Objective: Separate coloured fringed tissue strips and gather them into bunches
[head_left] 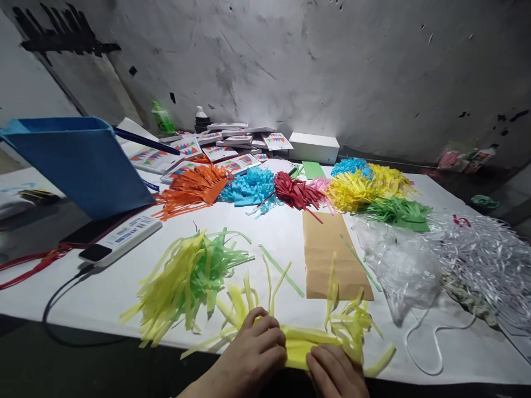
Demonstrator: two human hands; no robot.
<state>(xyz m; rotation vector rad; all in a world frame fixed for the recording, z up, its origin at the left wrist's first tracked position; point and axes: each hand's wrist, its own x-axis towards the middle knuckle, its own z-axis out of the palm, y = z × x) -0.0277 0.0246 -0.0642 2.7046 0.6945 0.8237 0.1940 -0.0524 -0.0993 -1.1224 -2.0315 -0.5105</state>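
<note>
Fingers of the left hand [260,344] and right hand [335,367] curl closed on one yellow, fringe-ended tissue-paper sheet [299,347] at the near edge of the white table [103,301]. Its flat middle is creased, its cut ends splayed. Beyond lie one brown paper rectangle [327,254] and two thin green paper strips [282,271].

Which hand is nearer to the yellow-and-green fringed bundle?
Left. The left hand is to the right of the fringed bundle and closer to the camera wearer; the right hand is farther right, beyond the left one.
</note>
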